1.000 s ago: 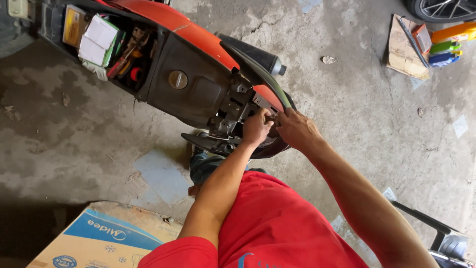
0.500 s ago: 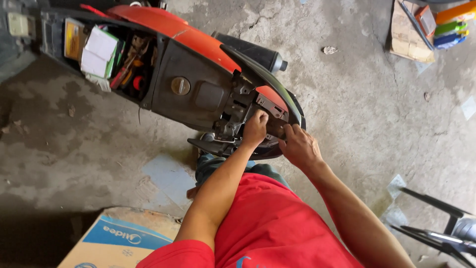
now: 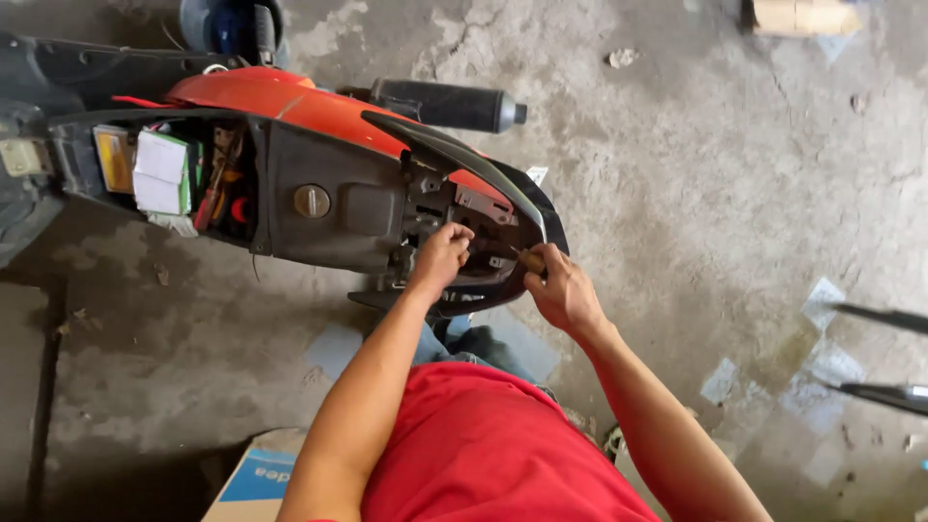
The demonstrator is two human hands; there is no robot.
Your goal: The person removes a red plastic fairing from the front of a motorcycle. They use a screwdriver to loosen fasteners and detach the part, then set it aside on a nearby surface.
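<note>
Working at the tail of the scooter [image 3: 319, 184], I have both hands inside the opened rear end, where the panels are off and the grey brackets show. My left hand [image 3: 440, 256] is curled into a loose fist against the frame just under the bracket [image 3: 483, 205]; the fingers are closed, but I cannot tell from here whether they pinch a small part or only press on the metal. My right hand [image 3: 559, 290] is wrapped round a tool [image 3: 530, 259] with a brownish handle, its tip pointing in toward the same spot, just beside my left knuckles.

To do this well, I judge the tool should stay in line with whatever it is seated in, so the tip does not slip and mar the red cowl [image 3: 290, 97] close above. My left hand is best used as a brace, holding the loose piece steady while the right does the turning. The black rim [image 3: 483, 169] curves right over the work, so my wrist room is tight; short turns seem wiser than long sweeps. Small fasteners could drop to the concrete floor [image 3: 696, 174] under the tail, so I would keep a finger beneath them.

The open box [image 3: 174, 174] with its papers and tools lies well apart to the left.
</note>
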